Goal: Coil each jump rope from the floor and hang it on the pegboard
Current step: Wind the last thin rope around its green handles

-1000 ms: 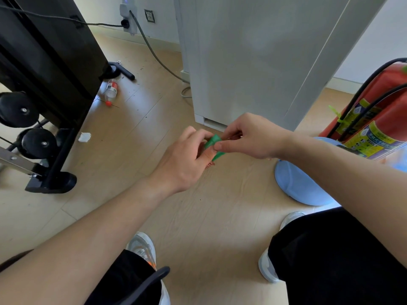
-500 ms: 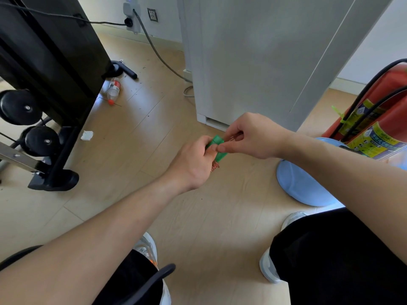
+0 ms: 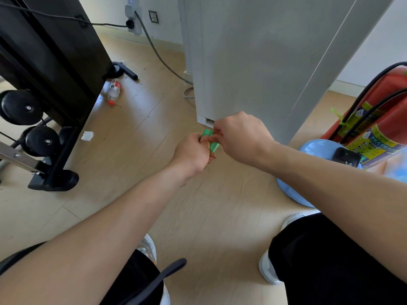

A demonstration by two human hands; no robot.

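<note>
Right hand point(image 3: 242, 137) closer, pinching green handle point(image 3: 214, 146)

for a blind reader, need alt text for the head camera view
Two bare hands, left hand and right hand, pinch a green jump rope handle above a wooden floor, thin coppery rope loops poking out beneath. A red fire extinguisher sits right; a plastic bottle lies by a black weight rack left.

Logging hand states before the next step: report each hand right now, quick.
Left hand: grips the green jump rope handle and its thin orange coils.
Right hand: pinches the same handle.
</note>
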